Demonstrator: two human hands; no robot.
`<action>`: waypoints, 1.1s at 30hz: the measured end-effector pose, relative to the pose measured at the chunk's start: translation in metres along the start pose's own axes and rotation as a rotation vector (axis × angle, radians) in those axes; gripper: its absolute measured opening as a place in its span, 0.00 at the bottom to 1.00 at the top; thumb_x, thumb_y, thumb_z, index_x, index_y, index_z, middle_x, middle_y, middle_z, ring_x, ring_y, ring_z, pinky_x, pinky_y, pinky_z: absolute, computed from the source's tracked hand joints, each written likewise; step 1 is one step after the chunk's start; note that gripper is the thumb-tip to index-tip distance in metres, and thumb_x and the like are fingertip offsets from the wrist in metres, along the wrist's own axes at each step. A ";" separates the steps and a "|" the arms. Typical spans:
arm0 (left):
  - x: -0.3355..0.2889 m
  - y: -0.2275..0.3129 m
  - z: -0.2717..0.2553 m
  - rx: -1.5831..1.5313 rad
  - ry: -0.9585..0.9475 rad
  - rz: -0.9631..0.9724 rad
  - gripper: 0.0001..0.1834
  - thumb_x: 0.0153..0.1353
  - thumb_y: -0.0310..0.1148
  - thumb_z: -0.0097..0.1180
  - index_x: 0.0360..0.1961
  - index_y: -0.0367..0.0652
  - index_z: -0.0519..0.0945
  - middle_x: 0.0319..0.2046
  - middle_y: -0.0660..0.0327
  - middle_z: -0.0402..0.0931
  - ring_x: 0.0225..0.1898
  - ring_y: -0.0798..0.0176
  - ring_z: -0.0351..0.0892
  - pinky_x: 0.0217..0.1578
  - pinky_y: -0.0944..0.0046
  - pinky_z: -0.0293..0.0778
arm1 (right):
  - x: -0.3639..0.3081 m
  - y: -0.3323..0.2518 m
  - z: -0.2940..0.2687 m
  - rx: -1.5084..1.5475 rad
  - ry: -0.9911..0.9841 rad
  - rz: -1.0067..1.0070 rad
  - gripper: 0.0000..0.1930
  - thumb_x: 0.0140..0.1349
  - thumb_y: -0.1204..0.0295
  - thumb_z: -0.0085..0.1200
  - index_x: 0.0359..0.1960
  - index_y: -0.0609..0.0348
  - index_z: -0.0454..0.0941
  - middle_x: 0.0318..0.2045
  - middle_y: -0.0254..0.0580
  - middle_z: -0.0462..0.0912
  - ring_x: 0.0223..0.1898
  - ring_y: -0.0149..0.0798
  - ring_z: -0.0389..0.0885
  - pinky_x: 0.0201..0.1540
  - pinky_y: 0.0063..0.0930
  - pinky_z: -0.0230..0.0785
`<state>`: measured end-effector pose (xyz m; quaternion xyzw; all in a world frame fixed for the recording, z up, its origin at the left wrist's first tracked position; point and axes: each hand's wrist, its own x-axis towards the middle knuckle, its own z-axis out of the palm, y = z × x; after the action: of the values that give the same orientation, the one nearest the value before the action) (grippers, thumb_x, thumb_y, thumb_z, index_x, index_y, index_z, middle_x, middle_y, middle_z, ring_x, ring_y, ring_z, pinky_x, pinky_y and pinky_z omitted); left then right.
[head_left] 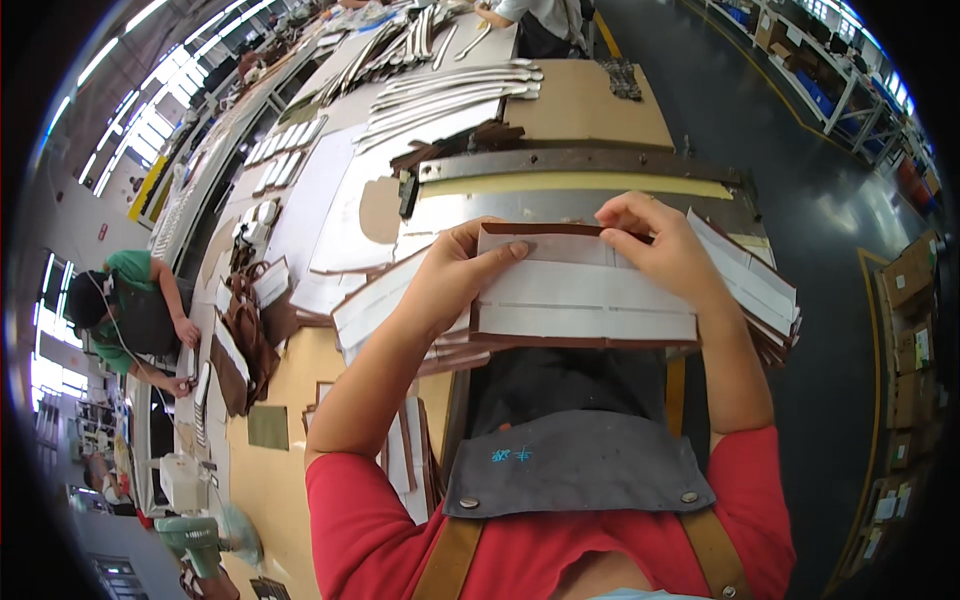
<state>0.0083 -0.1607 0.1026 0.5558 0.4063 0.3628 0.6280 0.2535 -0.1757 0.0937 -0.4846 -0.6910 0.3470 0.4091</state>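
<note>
Pinching the upper left of a white rectangular panel with brown edging, the left hand holds it by the tan worktop; the right hand curls at its top edge, its closure hard to tell. Working along that edge seems the step in hand, and the next move calls for keeping it straight. Similar white stacked panels crowd the right side, leaving more room toward the dark grey apron.

- Left hand is gripping a white, brown-edged panel at 10 o'clock.
- Right hand is resting its thumb at the panel's 1 o'clock edge.
- Similar panels are lying stacked at 3 o'clock.
- Metal bar is lying at 12 o'clock.
</note>
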 end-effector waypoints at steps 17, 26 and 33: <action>-0.022 -0.088 0.006 0.462 0.237 0.178 0.14 0.61 0.36 0.55 0.26 0.34 0.74 0.18 0.70 0.65 0.23 0.80 0.59 0.20 0.73 0.57 | -0.016 0.030 0.101 -0.392 0.242 -0.688 0.08 0.51 0.79 0.56 0.34 0.61 0.76 0.31 0.42 0.76 0.34 0.44 0.78 0.36 0.32 0.73; -0.011 -0.095 0.016 0.356 0.322 0.236 0.20 0.66 0.37 0.49 0.22 0.31 0.72 0.13 0.67 0.59 0.19 0.76 0.54 0.18 0.68 0.54 | -0.012 0.038 0.110 -0.497 0.263 -0.682 0.08 0.50 0.81 0.55 0.31 0.62 0.71 0.30 0.43 0.75 0.31 0.44 0.77 0.33 0.33 0.73; -0.008 -0.099 0.016 0.355 0.370 0.187 0.20 0.64 0.36 0.49 0.20 0.31 0.72 0.11 0.66 0.59 0.18 0.76 0.54 0.17 0.67 0.54 | -0.009 0.047 0.118 -0.506 0.286 -0.659 0.08 0.51 0.81 0.55 0.31 0.61 0.70 0.29 0.42 0.74 0.31 0.43 0.77 0.32 0.32 0.73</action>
<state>0.0200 -0.1864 0.0059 0.6165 0.5184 0.4377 0.3995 0.1669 -0.1802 0.0003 -0.3662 -0.8082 -0.0528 0.4582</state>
